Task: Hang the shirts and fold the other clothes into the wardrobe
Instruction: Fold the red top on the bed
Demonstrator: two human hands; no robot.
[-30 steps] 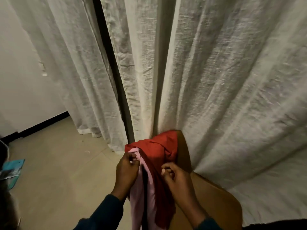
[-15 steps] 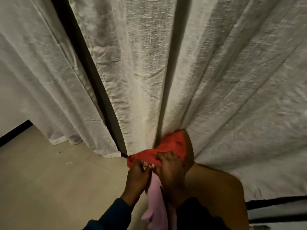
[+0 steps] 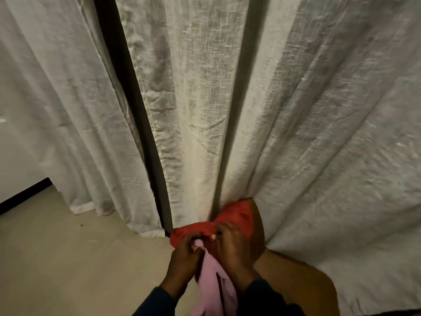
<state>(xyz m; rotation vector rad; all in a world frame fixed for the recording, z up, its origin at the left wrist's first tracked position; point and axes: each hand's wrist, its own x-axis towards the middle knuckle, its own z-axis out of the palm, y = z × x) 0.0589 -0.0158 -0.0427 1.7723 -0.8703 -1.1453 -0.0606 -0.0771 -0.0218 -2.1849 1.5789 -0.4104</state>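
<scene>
A red garment (image 3: 234, 218) lies bunched over the corner of a brown surface (image 3: 298, 279) at the bottom centre. A pale pink garment (image 3: 214, 283) hangs down below it, between my hands. My left hand (image 3: 184, 258) pinches the top of the pink garment. My right hand (image 3: 234, 249) grips cloth where the red and pink garments meet. Both wrists wear dark blue sleeves. The wardrobe is not in view.
White linen curtains (image 3: 296, 110) hang across the whole background, pressed against the brown surface, with a dark gap (image 3: 136, 106) between two panels. Beige tiled floor (image 3: 68, 258) lies at the lower left, with a black skirting (image 3: 22, 197) below a white wall.
My hands have come together at the top of the pink garment under the red one. The view has moved closer to the curtains.
</scene>
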